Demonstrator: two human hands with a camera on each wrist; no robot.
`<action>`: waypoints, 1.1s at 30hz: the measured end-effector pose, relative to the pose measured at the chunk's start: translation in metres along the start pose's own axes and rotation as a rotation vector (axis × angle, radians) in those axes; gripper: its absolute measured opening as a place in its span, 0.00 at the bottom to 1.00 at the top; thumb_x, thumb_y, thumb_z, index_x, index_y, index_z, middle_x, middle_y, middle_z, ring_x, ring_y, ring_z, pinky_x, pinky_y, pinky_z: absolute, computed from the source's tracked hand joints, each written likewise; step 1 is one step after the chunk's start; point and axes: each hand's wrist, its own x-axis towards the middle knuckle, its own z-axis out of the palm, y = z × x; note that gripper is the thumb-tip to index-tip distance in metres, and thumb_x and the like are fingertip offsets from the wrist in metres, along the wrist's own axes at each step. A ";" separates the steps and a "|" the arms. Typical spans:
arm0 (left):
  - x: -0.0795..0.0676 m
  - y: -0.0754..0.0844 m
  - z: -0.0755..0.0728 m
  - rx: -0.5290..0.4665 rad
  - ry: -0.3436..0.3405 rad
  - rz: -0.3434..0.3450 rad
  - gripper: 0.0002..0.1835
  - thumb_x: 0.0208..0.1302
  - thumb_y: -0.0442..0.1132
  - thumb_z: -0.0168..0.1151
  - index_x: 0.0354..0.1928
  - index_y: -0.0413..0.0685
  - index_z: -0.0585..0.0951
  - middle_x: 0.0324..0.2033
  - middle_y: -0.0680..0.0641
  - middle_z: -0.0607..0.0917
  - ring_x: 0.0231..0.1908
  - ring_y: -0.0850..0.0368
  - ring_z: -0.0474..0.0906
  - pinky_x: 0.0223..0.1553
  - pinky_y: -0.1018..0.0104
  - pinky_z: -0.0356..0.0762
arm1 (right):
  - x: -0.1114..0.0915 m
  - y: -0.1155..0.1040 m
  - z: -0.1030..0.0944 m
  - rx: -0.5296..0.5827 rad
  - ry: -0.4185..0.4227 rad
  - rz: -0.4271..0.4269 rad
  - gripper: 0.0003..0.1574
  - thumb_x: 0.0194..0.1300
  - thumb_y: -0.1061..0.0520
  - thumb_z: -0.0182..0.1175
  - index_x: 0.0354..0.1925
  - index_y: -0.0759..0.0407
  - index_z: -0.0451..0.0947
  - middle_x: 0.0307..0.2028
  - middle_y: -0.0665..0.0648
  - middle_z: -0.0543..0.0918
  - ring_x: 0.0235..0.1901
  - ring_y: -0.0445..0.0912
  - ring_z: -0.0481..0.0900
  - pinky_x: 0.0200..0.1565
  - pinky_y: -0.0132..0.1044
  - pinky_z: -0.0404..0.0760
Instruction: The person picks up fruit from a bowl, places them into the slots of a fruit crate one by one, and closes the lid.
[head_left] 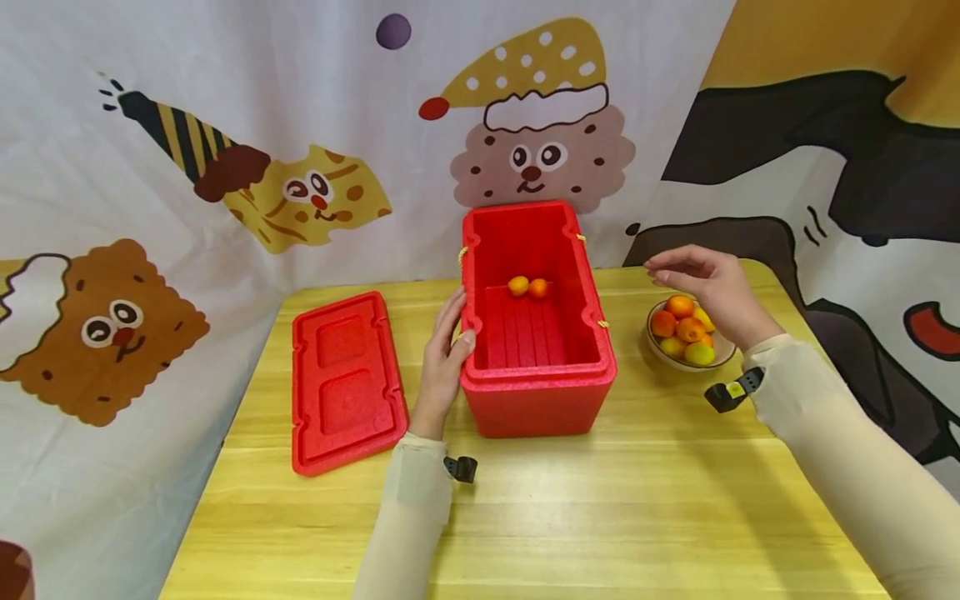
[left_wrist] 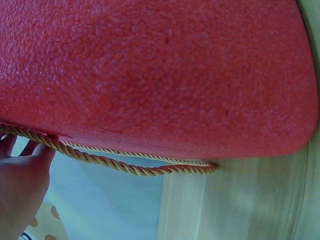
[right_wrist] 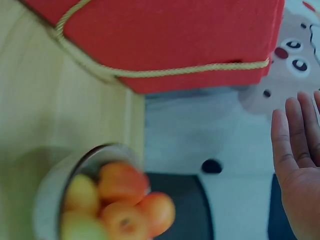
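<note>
A red foam box [head_left: 536, 408] stands lidless on the table, with two small orange-yellow fruits [head_left: 518, 286] inside at its far end. My left hand [head_left: 441, 362] rests against the box's left side, thumb and fingertips at the rim. In the left wrist view, that hand shows beside a twisted gold cord [left_wrist: 135, 169] on the box. My right hand [head_left: 723, 292] is raised over a bowl [head_left: 657, 354] of several orange and yellow fruits [head_left: 691, 330]. Its fingers are extended with nothing in them, as the right wrist view also shows.
The red lid [head_left: 348, 383] lies flat on the wooden table [head_left: 540, 517], left of the box. Behind the table hangs a white cloth [head_left: 300, 75] printed with cartoon figures. The bowl stands right of the box, toward the table's right edge.
</note>
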 end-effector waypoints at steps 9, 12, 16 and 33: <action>0.001 0.029 0.010 0.042 -0.001 -0.010 0.29 0.66 0.26 0.46 0.68 0.20 0.59 0.71 0.27 0.54 0.71 0.38 0.51 0.64 0.56 0.65 | -0.022 0.038 -0.014 0.018 0.054 0.078 0.23 0.71 0.54 0.58 0.58 0.68 0.75 0.53 0.54 0.81 0.49 0.42 0.79 0.48 0.23 0.75; 0.001 0.032 0.011 0.051 -0.002 -0.002 0.29 0.65 0.26 0.46 0.68 0.20 0.59 0.70 0.26 0.54 0.71 0.36 0.51 0.66 0.53 0.61 | -0.028 0.050 -0.017 -0.014 0.076 0.093 0.24 0.71 0.53 0.58 0.58 0.67 0.75 0.52 0.52 0.81 0.49 0.41 0.77 0.47 0.22 0.75; 0.001 0.033 0.011 0.047 0.001 0.003 0.29 0.65 0.26 0.46 0.67 0.20 0.59 0.70 0.26 0.54 0.71 0.36 0.51 0.66 0.52 0.61 | -0.035 0.063 -0.019 -0.054 0.098 0.132 0.27 0.71 0.49 0.58 0.59 0.65 0.75 0.54 0.55 0.79 0.50 0.39 0.75 0.47 0.22 0.75; -0.001 0.034 0.010 0.041 -0.012 -0.035 0.30 0.66 0.28 0.46 0.69 0.23 0.59 0.72 0.30 0.54 0.71 0.41 0.51 0.63 0.51 0.65 | -0.051 0.094 -0.015 -0.142 0.118 0.135 0.26 0.71 0.53 0.58 0.60 0.68 0.73 0.57 0.60 0.72 0.50 0.33 0.73 0.44 0.17 0.73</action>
